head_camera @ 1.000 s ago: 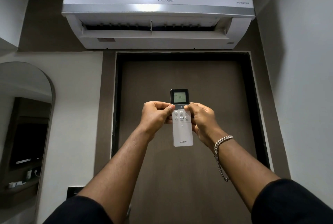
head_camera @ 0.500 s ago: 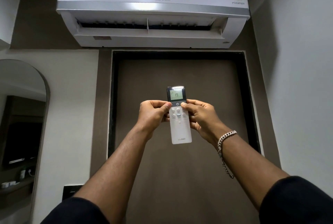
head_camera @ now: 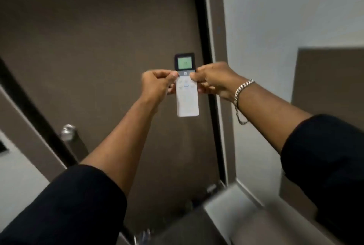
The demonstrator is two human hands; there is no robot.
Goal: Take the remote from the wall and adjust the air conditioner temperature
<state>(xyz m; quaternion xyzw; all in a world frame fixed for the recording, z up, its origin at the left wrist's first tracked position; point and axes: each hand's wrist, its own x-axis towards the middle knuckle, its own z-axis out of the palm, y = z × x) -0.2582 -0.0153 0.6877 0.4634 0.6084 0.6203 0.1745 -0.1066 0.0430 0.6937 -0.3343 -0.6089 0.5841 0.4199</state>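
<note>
A white remote (head_camera: 187,102) with a dark top and a lit green screen is held upright in front of a brown door. My left hand (head_camera: 157,85) grips its left edge, thumb at the upper buttons. My right hand (head_camera: 213,81), with a silver bracelet on the wrist, grips its right edge, thumb beside the power button. The air conditioner is out of view. The picture is blurred.
The brown door (head_camera: 98,37) fills the left and middle, with a round metal knob (head_camera: 68,129) at lower left. A white wall (head_camera: 285,18) stands at the right, with a brown panel (head_camera: 331,77) on it. A pale ledge (head_camera: 232,201) lies at the bottom.
The view has swung down and to the right, so the air conditioner and mirror have left the frame. Both hands still hold the remote the same way.
</note>
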